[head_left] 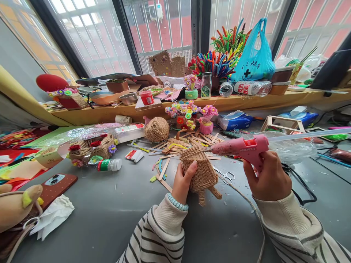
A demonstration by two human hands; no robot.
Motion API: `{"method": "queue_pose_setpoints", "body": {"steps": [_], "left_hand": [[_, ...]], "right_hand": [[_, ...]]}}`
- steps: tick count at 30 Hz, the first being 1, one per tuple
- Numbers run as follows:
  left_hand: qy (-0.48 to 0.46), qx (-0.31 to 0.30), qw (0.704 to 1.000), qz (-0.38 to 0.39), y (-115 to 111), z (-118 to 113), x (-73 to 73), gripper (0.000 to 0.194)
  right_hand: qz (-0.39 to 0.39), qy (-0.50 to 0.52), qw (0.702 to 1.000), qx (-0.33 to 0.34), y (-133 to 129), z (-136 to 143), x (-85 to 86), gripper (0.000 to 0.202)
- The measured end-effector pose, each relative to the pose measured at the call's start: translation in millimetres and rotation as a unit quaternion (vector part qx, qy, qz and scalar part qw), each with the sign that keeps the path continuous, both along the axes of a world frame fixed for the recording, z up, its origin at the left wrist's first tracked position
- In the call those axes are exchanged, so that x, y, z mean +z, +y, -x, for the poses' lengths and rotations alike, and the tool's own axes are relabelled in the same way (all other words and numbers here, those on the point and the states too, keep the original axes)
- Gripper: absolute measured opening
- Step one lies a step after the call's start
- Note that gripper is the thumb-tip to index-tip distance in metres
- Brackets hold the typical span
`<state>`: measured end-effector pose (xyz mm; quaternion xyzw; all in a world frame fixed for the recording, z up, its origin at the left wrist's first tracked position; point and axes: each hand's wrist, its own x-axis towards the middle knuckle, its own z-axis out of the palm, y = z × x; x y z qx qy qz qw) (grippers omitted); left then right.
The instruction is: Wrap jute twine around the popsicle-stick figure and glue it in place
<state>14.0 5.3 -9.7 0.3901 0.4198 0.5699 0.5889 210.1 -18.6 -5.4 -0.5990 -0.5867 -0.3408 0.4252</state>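
In the middle, my left hand (183, 182) grips a small box-shaped piece wrapped in brown twine (204, 173), with two twine-covered legs pointing down. My right hand (268, 177) is closed round the handle of a pink glue gun (241, 148), from whose back a long clear glue stick sticks out to the right. The gun's nozzle is at the upper right edge of the wrapped piece; whether it touches cannot be made out. A loose strand of twine (253, 206) runs down the table between my forearms. Behind the piece lie scissors (226, 177).
Wooden sticks (192, 140) and a twine ball (157, 129) lie beyond my hands. At left are a bottle (109, 164), a phone (59, 184) and crumpled tissue (55, 215). Black glasses or cable (308, 190) lie at right. A cluttered ledge (246, 106) runs along the windows.
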Motion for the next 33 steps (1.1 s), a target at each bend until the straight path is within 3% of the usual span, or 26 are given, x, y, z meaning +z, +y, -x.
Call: {"method": "queue_pose_setpoints", "body": {"steps": [13,20,25,33], "left_hand": [[-0.001,0.004,1.0,0.009,0.6,0.7,-1.2,0.055],[-0.044,-0.03,0.996,0.067,-0.1,-0.4,-0.5,0.075],[-0.081,-0.061,0.992,0.073,-5.8,-2.1,9.7,0.06],[-0.15,-0.083,0.983,0.066,-5.1,-3.5,10.6,0.048]], "right_hand": [[0.02,0.032,0.999,-0.001,-1.1,1.8,0.1,0.021],[0.008,0.009,1.0,-0.003,-1.1,0.8,-0.1,0.025],[0.017,0.012,1.0,-0.008,-1.4,-0.7,-0.4,0.026],[0.002,-0.002,1.0,-0.006,-1.0,-1.3,1.0,0.026]]}}
